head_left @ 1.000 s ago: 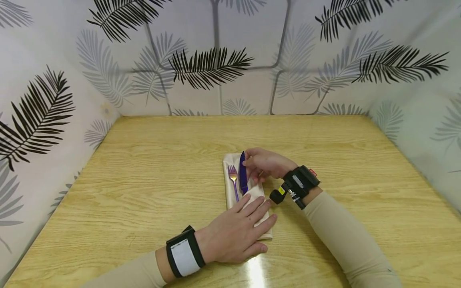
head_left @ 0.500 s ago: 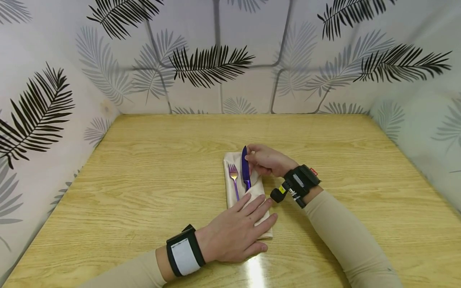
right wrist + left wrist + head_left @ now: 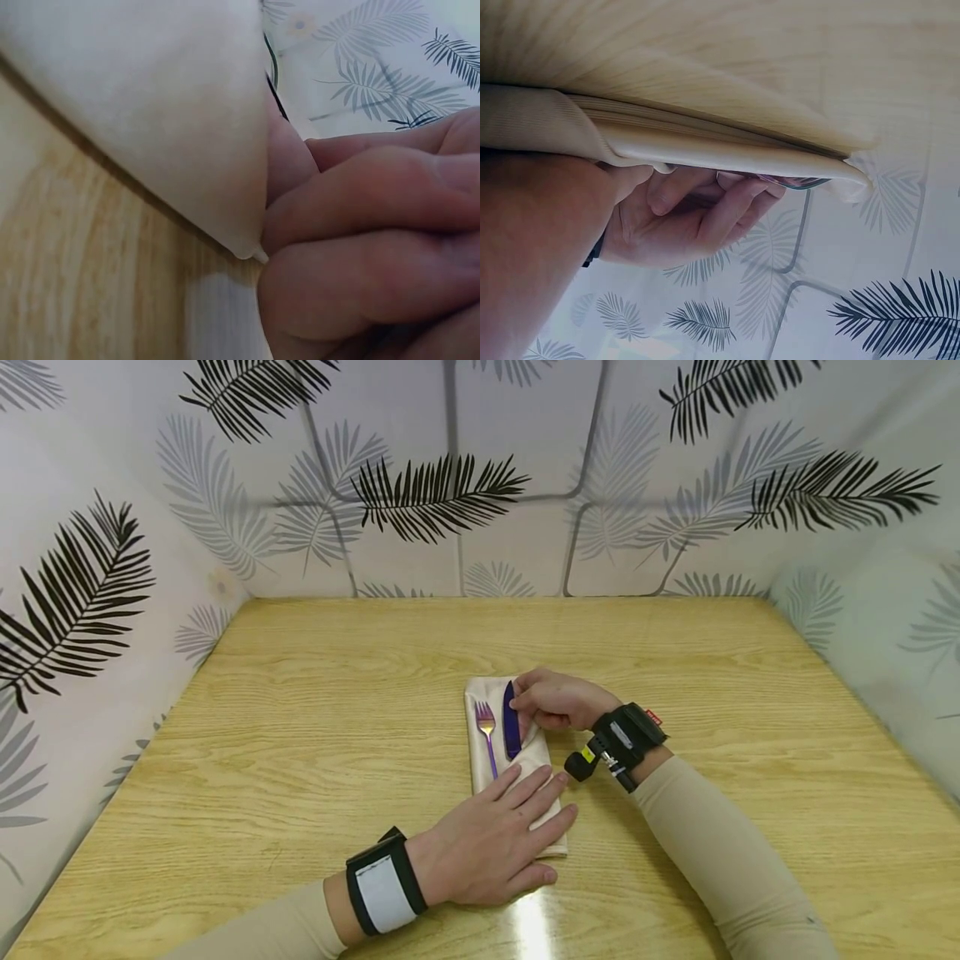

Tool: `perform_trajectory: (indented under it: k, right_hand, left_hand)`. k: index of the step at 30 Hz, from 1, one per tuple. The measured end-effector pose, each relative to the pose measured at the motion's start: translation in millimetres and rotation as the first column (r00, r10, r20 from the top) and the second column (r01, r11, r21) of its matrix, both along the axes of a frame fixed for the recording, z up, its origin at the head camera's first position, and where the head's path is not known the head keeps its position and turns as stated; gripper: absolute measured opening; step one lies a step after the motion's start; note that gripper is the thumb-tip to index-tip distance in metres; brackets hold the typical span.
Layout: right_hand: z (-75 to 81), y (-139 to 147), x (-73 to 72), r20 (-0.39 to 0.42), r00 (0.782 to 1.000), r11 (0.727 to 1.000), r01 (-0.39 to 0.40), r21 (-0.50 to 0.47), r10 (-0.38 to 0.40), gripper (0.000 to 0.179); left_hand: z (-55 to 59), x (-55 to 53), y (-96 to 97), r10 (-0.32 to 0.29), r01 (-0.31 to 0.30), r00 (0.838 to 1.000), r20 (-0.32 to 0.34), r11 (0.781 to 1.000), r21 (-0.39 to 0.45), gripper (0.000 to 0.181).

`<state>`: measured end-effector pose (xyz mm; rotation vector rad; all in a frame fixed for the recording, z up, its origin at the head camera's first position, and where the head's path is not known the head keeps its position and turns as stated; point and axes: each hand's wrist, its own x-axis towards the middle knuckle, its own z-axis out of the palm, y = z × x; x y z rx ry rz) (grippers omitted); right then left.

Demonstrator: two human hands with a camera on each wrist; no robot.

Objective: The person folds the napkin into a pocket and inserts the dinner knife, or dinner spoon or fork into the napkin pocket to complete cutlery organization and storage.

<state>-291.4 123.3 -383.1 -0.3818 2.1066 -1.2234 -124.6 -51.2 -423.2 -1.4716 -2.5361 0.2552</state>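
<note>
A cream folded napkin lies lengthwise on the table, its near part under my left hand. That hand lies flat across the cloth with fingers spread. My right hand pinches the dark purple blade of a knife near its tip. The knife's lower part is hidden in the napkin's fold. To the left of the knife lies a purple-and-gold fork, tines away from me, its handle end hidden at the left fingertips. In the right wrist view the curled fingers sit beside the napkin's edge.
The wooden table reaches back to a wall covering printed with leaves, which also stands at both sides. Each wrist wears a black strap; the right one carries a small camera.
The knife rose a little out of the fold half a second ago and has now slid back down deeper into it, with the right hand moving along. The left hand stays put.
</note>
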Motion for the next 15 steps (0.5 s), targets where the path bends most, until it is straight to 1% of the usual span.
perform_trajectory:
  k: [7,12,15]
  right_hand:
    - [-2.6,-3.0,1.1,-0.029,0.999,0.999,-0.034,0.027,0.035,0.020]
    - [-3.9,-2.4,0.3,-0.042,0.998,0.998,-0.041,0.049,0.043,0.024]
    - [-3.2,-1.8,0.1,-0.045,0.998,0.998,-0.032,0.057,0.035,0.024]
  left_hand:
    - [-0.9,0.2,-0.3,0.001,-0.001,1.000,0.010,1.000,0.000,0.065]
    - [-1.3,0.3,-1.1,-0.004,0.004,1.000,-0.004,1.000,0.012,0.064]
    - [-1.0,0.0,-1.1,-0.008,0.009,1.000,-0.012,1.000,0.018,0.064]
